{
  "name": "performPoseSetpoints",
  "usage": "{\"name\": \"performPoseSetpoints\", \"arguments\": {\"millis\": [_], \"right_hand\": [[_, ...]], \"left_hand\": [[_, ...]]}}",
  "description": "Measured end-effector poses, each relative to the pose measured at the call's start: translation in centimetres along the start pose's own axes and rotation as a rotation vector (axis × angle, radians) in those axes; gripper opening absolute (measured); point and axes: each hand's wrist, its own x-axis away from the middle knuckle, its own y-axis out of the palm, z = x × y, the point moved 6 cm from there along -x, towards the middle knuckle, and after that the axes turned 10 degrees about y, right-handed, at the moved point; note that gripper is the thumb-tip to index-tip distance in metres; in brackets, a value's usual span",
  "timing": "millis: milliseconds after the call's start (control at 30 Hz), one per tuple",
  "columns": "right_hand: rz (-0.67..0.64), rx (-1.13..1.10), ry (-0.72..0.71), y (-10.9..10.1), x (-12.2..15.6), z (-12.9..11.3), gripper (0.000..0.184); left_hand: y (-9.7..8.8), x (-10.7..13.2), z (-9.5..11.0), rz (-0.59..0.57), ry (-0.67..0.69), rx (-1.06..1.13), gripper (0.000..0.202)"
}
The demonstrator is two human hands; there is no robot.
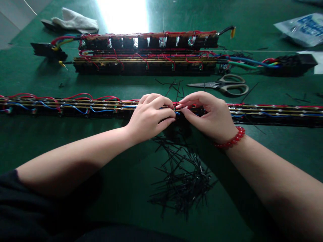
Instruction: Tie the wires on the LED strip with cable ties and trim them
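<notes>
A long black strip [50, 107] with brass-coloured rods and red and blue wires runs across the table from side to side. Over its middle, my left hand [151, 116] is closed, its bent fingertips at the wires. My right hand [208, 112], with a red bead bracelet at the wrist, meets it there in a pinch of thumb and forefinger. Whatever lies between the fingers of either hand is too small or hidden to make out. Just in front of the strip lies a loose pile of thin black cable ties [184, 181].
Scissors [222, 84] with grey handles lie behind the strip, among scattered black ties. Farther back are two shorter wired assemblies [146, 65] with cables and black connectors at their ends. A whitish cloth [75, 22] lies far left, a plastic packet [302, 29] far right.
</notes>
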Motion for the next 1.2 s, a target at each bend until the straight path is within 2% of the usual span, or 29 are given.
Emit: {"name": "performPoseSetpoints", "arguments": {"millis": [300, 700, 967, 1200], "right_hand": [[0.013, 0.099, -0.011, -0.20, -0.01, -0.06, 0.007], [0.007, 0.136, -0.033, -0.24, 0.05, -0.23, 0.007], [0.001, 0.137, -0.023, -0.25, 0.00, -0.32, 0.007], [-0.025, 0.099, -0.009, -0.22, 0.02, -0.33, 0.009]], "left_hand": [[0.03, -0.20, -0.18, -0.021, -0.013, 0.028, 0.016], [-0.02, -0.27, -0.43, 0.013, 0.002, 0.089, 0.018], [-0.28, -0.28, -0.09, 0.047, 0.001, 0.046, 0.015], [-0.10, -0.26, -0.09, 0.020, -0.022, 0.016, 0.016]]}}
